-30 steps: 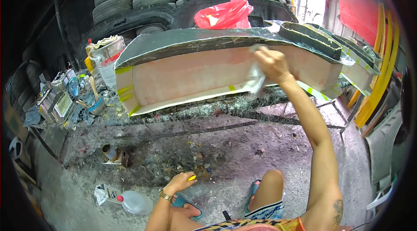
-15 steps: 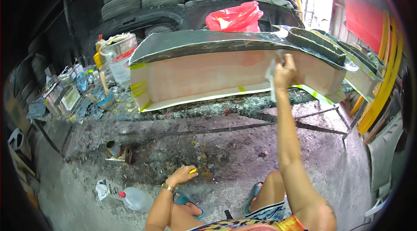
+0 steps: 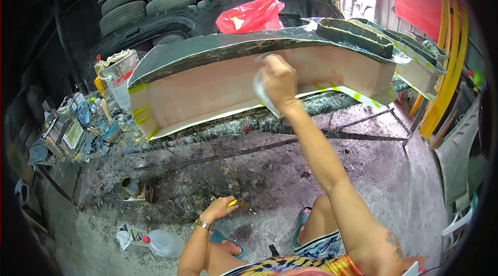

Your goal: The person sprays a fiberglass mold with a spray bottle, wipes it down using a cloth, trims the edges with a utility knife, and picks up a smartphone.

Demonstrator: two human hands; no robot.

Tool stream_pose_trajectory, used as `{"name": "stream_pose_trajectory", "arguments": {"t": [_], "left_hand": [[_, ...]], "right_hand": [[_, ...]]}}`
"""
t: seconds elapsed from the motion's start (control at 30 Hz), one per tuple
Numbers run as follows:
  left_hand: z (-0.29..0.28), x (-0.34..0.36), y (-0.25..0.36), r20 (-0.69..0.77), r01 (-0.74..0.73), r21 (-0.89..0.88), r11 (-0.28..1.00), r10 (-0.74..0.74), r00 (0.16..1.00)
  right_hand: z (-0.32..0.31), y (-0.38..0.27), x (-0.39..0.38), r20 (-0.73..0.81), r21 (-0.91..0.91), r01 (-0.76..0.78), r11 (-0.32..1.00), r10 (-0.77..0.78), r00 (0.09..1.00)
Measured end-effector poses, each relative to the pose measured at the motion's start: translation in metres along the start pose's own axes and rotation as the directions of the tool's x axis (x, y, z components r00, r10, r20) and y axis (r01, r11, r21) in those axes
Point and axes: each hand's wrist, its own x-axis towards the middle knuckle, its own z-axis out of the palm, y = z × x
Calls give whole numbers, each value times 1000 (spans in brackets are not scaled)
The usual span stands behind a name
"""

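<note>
A long mould-like part (image 3: 202,81) with a pale pinkish inner face and a dark outer flange lies on its side on the bench. My right hand (image 3: 279,81) is closed on a white cloth (image 3: 264,95), held against the inner face near the middle; the cloth is blurred and hangs below the fingers. Low over the floor, my left hand (image 3: 219,208) is closed round a yellow-handled tool (image 3: 232,203); its thin far end is too small to make out.
A red plastic bag (image 3: 251,14) sits behind the part. To the left on the bench stand a paint bucket (image 3: 119,76), a blue bowl with a brush (image 3: 111,133) and several cans. Another mould piece (image 3: 415,63) is at right. A clear jug (image 3: 166,243) stands on the floor.
My right hand has moved left along the inner face with the cloth. My view has turned slightly right. The left hand stays low with the yellow-handled tool, more of which now shows.
</note>
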Motion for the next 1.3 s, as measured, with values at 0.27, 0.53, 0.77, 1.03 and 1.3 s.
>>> {"name": "stream_pose_trajectory", "arguments": {"t": [0.27,0.53,0.77,1.03,1.3], "left_hand": [[13,16,-17,-31,-64,-28,998,63,998],[11,28,-17,-31,28,17,999,-27,999],[11,35,6,58,98,-19,995,-96,994],[-1,-10,-25,29,132,63,989,-134,990],[1,4,-2,25,99,47,994,-100,995]], "right_hand": [[12,22,-6,-1,-21,121,992,-121,993],[23,2,-2,-241,-83,-47,995,25,970],[52,-13,-22,160,-203,486,850,-461,873],[26,50,-25,197,-152,525,837,-495,846],[88,-90,9,344,-2,820,573,-769,539]]}}
